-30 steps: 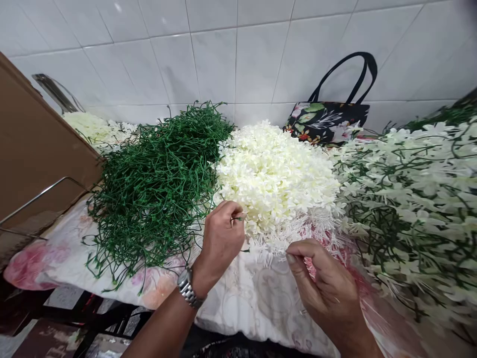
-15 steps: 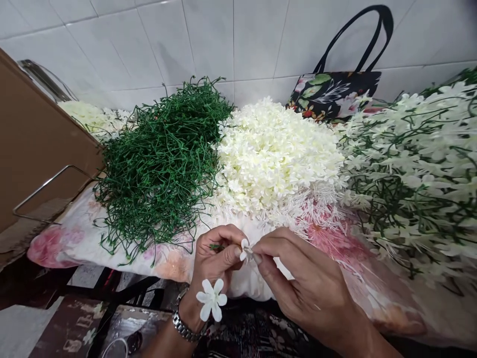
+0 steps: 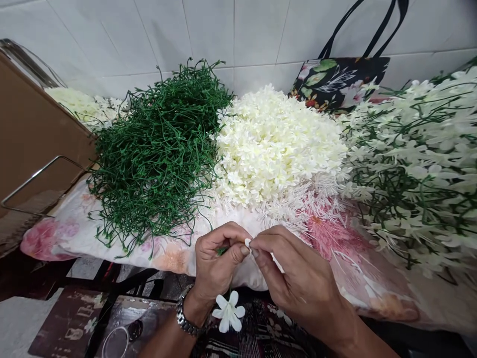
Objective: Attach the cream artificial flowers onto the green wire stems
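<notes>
My left hand [image 3: 219, 253], with a metal watch on its wrist, is closed in a pinch. A bit of green plastic stem [image 3: 222, 250] shows inside its curled fingers. Below that hand hangs an open white artificial flower [image 3: 228, 312]; its link to the stem is hidden. My right hand [image 3: 298, 278] is closed too, thumb and forefinger pinching a small white flower [image 3: 248, 243] where the fingertips of both hands meet. Beyond the hands lie a heap of green stems [image 3: 160, 154] on the left and a heap of loose white blossoms [image 3: 279, 144] in the middle.
Assembled white flowers on green stems [image 3: 417, 174] are piled at the right. Thin white filaments [image 3: 286, 206] lie before the blossoms on the floral cloth [image 3: 179, 261]. A flowered bag [image 3: 339, 82] stands by the tiled wall. A cardboard box [image 3: 37, 134] is at the left.
The small white flower between my fingertips shows less, more covered by the fingers. The hanging flower has swung right and down. The view has tilted slightly downward.
</notes>
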The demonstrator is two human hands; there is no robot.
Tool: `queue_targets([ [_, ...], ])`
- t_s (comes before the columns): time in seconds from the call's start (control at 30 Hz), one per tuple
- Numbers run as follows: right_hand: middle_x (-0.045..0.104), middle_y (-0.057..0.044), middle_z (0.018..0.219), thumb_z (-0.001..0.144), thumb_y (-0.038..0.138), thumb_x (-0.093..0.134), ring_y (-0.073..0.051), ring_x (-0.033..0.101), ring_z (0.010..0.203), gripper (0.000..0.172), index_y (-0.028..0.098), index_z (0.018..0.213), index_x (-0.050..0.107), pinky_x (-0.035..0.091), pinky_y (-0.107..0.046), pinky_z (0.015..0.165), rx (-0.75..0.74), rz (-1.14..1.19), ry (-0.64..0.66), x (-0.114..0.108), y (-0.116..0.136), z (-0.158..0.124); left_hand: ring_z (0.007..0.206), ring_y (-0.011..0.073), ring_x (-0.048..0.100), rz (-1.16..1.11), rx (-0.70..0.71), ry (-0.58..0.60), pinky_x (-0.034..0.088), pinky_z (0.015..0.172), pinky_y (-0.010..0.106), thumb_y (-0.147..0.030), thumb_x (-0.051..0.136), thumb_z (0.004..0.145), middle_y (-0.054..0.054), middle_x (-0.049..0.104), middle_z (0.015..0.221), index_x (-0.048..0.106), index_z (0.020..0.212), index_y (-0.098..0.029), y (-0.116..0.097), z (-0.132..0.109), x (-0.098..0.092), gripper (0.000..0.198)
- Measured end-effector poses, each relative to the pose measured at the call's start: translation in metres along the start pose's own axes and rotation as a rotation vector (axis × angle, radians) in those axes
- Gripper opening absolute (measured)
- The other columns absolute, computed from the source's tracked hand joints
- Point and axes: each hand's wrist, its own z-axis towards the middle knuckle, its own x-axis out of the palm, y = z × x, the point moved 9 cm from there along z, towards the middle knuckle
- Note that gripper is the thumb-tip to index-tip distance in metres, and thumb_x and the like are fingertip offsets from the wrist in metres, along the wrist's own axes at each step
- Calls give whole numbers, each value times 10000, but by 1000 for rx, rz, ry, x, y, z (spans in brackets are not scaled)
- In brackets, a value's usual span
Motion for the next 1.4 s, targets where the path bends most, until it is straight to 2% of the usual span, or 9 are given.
queue_targets([
  [0.13, 541, -12, 744, 849, 117, 482, -110, 532, 674, 113, 181, 933, 522, 467, -230, 584, 56, 70, 23, -4, -9, 0, 462, 70, 419, -112, -133, -51, 312, 416, 192, -281, 733, 657, -19, 550, 562, 667, 648, -171, 14, 2, -1, 129],
  [0.3, 574, -55, 908, 805, 201, 575, -147, 555, 782, 289, 181, 1082, 493, 498, -275, 664, 68, 29, 34, -7, -13, 0, 401, 54, 341, -116, -254, -143, 273, 391, 195, -346, 763, 589, -42, 492, 497, 634, 615, -163, 23, -2, -4, 226],
  [0.47, 563, -2, 703, 827, 82, 503, -102, 541, 642, 112, 174, 862, 556, 452, -221, 570, 57, 67, -14, -8, -15, -2, 455, 66, 364, -57, -236, -75, 266, 433, 209, -280, 708, 655, -8, 549, 554, 681, 661, -162, 18, -6, 2, 122],
  [0.63, 549, 17, 663, 832, 131, 498, -94, 524, 591, 86, 184, 781, 543, 420, -212, 527, 169, 41, -58, -15, -33, -8, 419, 53, 292, -107, -333, -36, 210, 408, 213, -259, 594, 684, 34, 620, 659, 669, 797, -141, 22, -8, 1, 180],
  [0.73, 552, 14, 681, 833, 152, 505, -97, 527, 603, 72, 190, 782, 538, 422, -207, 531, 221, 41, -81, -19, -43, -14, 416, 56, 273, 21, -355, -52, 196, 399, 211, -285, 523, 756, 36, 621, 670, 631, 789, -140, 19, -9, -3, 185],
  [0.87, 536, 10, 687, 835, 134, 501, -95, 513, 604, 73, 192, 799, 527, 411, -208, 527, 195, 40, -81, -22, -38, -13, 460, 80, 388, 373, -319, 57, 279, 431, 213, -303, 440, 845, 16, 589, 688, 629, 893, -161, 9, -11, 4, 241],
  [1.03, 543, 3, 684, 837, 104, 484, -107, 522, 617, 100, 190, 813, 527, 428, -237, 558, 49, 51, -10, -19, -11, 0, 505, 113, 470, 638, -209, 209, 326, 473, 218, -98, 387, 804, -29, 551, 625, 533, 1039, -198, 2, -11, 21, 294],
  [1.2, 544, -10, 660, 830, 80, 464, -113, 518, 614, 133, 175, 782, 543, 434, -238, 548, 0, -10, 12, -16, -7, 3, 479, 107, 419, 775, -148, 256, 283, 461, 223, -45, 377, 775, -62, 471, 576, 447, 885, -220, -1, -12, 30, 219],
  [1.4, 533, -14, 657, 833, 81, 466, -116, 512, 616, 124, 166, 783, 541, 427, -244, 546, 3, -59, 1, -17, -15, -1, 505, 83, 441, 708, -71, 218, 304, 467, 197, -128, 366, 869, -59, 515, 631, 421, 772, -220, -6, -11, 31, 144],
])
